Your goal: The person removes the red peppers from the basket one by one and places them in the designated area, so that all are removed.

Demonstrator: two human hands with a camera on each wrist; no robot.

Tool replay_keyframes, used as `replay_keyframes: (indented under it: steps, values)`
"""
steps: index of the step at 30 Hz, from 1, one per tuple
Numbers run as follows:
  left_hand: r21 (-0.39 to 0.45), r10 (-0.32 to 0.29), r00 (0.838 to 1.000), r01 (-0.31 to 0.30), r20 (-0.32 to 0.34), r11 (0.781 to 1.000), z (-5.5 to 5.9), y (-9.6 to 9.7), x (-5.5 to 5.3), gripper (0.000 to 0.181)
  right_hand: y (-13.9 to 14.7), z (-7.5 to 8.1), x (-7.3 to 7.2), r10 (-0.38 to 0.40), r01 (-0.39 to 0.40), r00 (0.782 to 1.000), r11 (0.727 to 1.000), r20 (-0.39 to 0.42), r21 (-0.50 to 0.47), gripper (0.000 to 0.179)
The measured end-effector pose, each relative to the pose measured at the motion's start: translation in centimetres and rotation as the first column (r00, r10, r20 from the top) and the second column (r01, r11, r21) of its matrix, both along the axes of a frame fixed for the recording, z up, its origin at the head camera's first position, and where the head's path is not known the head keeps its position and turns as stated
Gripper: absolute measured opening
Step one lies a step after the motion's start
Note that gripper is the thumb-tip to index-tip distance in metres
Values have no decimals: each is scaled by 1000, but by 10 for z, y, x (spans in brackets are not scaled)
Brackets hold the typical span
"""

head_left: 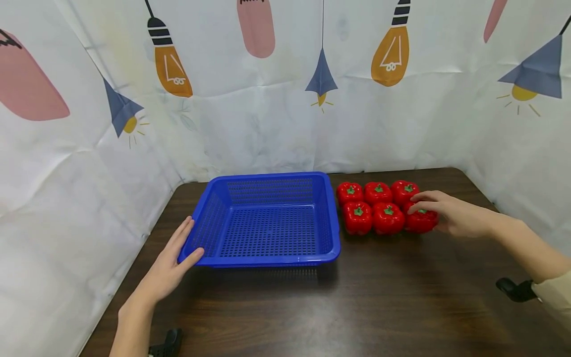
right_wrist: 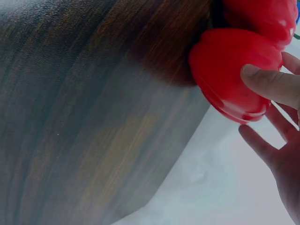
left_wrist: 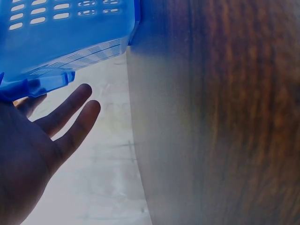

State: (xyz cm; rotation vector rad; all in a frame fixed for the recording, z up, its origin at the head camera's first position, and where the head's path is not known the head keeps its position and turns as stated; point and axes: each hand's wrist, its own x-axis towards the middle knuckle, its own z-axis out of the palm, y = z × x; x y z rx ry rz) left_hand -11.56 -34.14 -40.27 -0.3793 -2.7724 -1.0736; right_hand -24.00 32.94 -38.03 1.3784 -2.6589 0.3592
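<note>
A blue plastic basket [head_left: 272, 260] with perforated sides and floor sits on the table, with nothing inside. My left hand [head_left: 165, 271] rests at its near left corner, thumb along the front rim and straight fingers against the left side. In the left wrist view the fingers [left_wrist: 77, 124] spread below the rim. Over to the right, my right hand [head_left: 457, 215] holds the nearest-right red bell pepper [head_left: 421, 226] of a group, fingers bent over its top. In the right wrist view, the thumb [right_wrist: 269, 84] lies on the pepper's side while other fingers reach round behind it.
Several more red bell peppers [head_left: 387, 219] with green stems stand packed in two rows just right of the basket. The dark wood table [head_left: 357, 307] extends in front. A white curtain [head_left: 276, 124] printed with lamps hangs behind and on both sides.
</note>
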Motion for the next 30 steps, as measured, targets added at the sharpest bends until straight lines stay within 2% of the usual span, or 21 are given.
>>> replay_keyframes:
  steps: [9, 16, 24, 27, 30]
  values:
    - [0, -1, 1000, 1, 3, 1000, -1, 0, 0, 76, 3, -9, -3, 7, -9, 998, 999, -70, -33, 70]
    - [-2, 0, 1000, 0, 4, 1000, -3, -2, -1, 77, 0, -8, -2, 14, -18, 998, 997, -58, -74, 65]
    - [-9, 0, 1000, 1, 7, 1000, 0, -1, -1, 76, 0, -10, -1, 16, -22, 999, 993, -50, -113, 62]
    - [-27, 3, 1000, -3, 18, 1000, 1, -1, -1, 76, 0, -9, 1, -21, 15, 999, 992, -46, -129, 63]
    - [-48, 8, 1000, -7, 21, 999, 0, -2, -2, 77, 1, -7, 5, -92, 86, 996, 980, -23, -179, 60]
